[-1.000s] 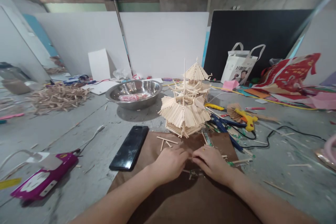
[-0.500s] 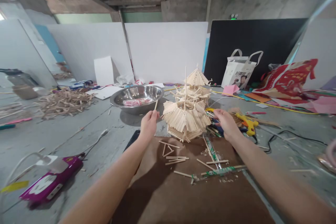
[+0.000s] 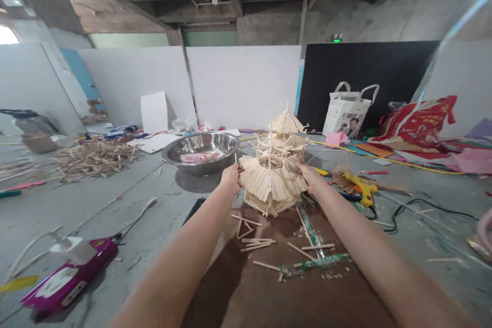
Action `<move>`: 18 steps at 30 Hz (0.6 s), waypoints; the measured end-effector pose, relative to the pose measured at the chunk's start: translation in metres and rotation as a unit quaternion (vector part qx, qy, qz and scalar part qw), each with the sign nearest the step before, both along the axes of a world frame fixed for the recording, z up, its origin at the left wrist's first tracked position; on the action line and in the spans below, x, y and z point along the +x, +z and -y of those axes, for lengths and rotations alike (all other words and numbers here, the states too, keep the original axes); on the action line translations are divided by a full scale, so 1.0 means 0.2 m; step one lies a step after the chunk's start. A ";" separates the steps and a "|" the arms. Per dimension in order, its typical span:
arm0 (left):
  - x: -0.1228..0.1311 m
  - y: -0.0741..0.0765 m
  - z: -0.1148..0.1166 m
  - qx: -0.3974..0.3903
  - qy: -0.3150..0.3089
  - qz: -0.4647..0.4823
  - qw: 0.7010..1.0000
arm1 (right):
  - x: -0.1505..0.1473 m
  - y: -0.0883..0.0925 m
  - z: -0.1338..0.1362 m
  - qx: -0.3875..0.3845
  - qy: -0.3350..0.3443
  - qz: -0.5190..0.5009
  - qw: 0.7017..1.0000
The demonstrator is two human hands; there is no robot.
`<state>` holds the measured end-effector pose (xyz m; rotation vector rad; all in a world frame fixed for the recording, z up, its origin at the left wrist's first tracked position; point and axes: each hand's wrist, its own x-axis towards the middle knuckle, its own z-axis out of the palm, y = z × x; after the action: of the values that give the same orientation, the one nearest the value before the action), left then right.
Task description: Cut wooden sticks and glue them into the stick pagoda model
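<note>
A pagoda model (image 3: 272, 184) built of thin wooden sticks stands at the far end of a brown board (image 3: 292, 297). At its left side is my left hand (image 3: 230, 178), fingers closed, with the tip of a short wooden stick (image 3: 236, 158) poking up from it. The fingers also touch the model's roof edge. My right hand (image 3: 310, 179) closes on the opposite roof edge, its fingertips partly hidden behind the sticks. In front of the model lie several loose sticks (image 3: 258, 242) and torn green-printed clear wrappers (image 3: 315, 262).
Left of the model is a steel basin (image 3: 169, 156) with red-and-white packets inside. A second stick tower (image 3: 287, 123) rises behind. Yellow glue gun (image 3: 365, 189) and black cord lie right. A purple power strip (image 3: 71, 279) is at front left, a stick pile (image 3: 96, 158) beyond.
Both hands have moved inward to the model's sides. My right hand has left the yellow-handled tool beside the model. The view has tilted up slightly.
</note>
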<state>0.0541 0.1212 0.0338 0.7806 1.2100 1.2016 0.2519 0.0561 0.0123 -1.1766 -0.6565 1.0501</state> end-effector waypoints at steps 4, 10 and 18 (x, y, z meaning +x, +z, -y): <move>0.01 0.01 0.03 0.061 0.023 0.034 0.997 | -0.01 -0.01 0.02 0.027 -0.014 0.003 1.000; -0.03 0.02 0.13 0.169 0.035 0.094 0.981 | -0.03 0.01 0.10 0.104 -0.061 0.029 0.992; -0.05 -0.02 0.23 0.255 0.016 0.129 0.958 | -0.02 -0.10 0.17 0.224 -0.044 0.114 0.967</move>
<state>0.0434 0.0747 0.0290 0.9453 0.7037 1.6178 0.2478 0.0218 -0.0070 -0.9243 -0.9568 0.6475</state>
